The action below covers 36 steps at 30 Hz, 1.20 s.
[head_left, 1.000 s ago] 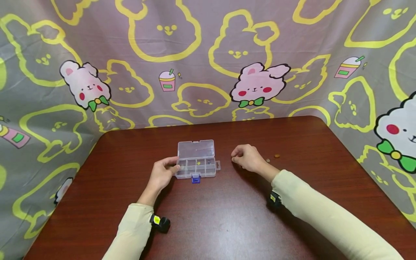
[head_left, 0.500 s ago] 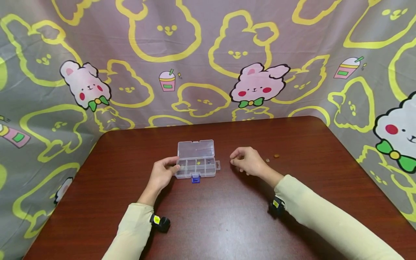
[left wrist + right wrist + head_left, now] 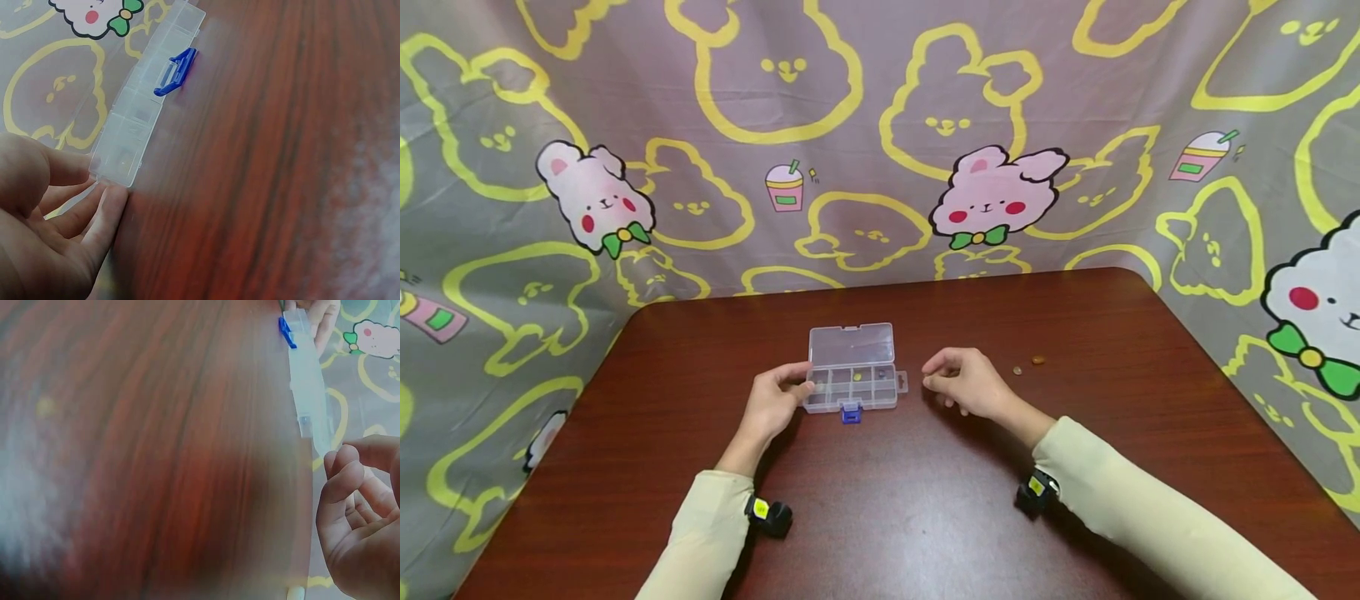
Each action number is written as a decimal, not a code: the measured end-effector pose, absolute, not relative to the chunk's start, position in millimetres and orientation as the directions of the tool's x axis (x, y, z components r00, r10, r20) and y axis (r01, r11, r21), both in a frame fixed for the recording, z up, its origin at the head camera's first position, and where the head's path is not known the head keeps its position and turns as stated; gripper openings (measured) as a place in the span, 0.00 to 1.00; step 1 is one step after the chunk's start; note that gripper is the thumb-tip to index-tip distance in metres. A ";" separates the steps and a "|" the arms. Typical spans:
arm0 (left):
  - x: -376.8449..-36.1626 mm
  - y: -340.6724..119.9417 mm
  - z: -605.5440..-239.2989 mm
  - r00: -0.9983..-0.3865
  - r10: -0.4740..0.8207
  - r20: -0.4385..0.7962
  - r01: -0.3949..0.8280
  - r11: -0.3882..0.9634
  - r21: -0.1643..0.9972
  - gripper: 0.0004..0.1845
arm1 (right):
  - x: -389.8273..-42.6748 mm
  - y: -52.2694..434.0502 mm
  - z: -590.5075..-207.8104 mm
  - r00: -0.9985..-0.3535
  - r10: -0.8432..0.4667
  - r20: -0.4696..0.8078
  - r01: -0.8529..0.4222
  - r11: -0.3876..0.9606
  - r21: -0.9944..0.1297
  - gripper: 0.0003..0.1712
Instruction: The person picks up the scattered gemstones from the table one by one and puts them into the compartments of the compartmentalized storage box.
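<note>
A clear plastic compartment box point(image 3: 872, 398) lies with its lid point(image 3: 852, 345) raised and its blue latch point(image 3: 851, 414) hanging at the front. My left hand point(image 3: 772, 402) grips its left end, thumb in front and fingers behind, as the left wrist view also shows. Inside are a small yellow piece point(image 3: 857, 377) and a small dark bluish piece point(image 3: 882, 375) in back compartments. Just right of the box's hanging tab, my right hand point(image 3: 970, 383) is held with thumb and fingertips brought together. Whether a small thing sits between those fingertips point(image 3: 347, 475) is hidden.
Two small stones lie beyond my right hand: a pale one point(image 3: 1017, 371) and an orange-brown one point(image 3: 1038, 360). The dark red-brown wooden table point(image 3: 880, 517) ends at a patterned curtain point(image 3: 865, 150) behind and at both sides.
My right hand has shifted slightly left and toward me, closer to the box's right end. My left hand and the box look unmoved.
</note>
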State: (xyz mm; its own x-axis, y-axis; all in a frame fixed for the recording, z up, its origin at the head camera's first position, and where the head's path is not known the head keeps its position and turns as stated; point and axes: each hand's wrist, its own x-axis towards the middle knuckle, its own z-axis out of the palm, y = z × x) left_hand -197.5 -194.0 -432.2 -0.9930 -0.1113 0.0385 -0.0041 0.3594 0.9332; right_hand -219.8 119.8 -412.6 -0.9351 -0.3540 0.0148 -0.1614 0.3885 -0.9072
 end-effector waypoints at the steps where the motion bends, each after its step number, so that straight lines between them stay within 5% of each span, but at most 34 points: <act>1: -197.5 -194.1 -432.4 -0.993 -0.111 0.039 -0.004 0.359 0.933 0.17 | -219.3 119.0 -413.3 -0.934 -0.358 0.019 -0.164 0.380 -0.910 0.09; 36: -198.5 -193.2 -432.6 -0.992 -0.119 0.035 -0.012 0.369 0.929 0.18 | -211.8 67.3 -404.3 -0.893 -0.446 0.059 -0.210 0.298 -0.931 0.07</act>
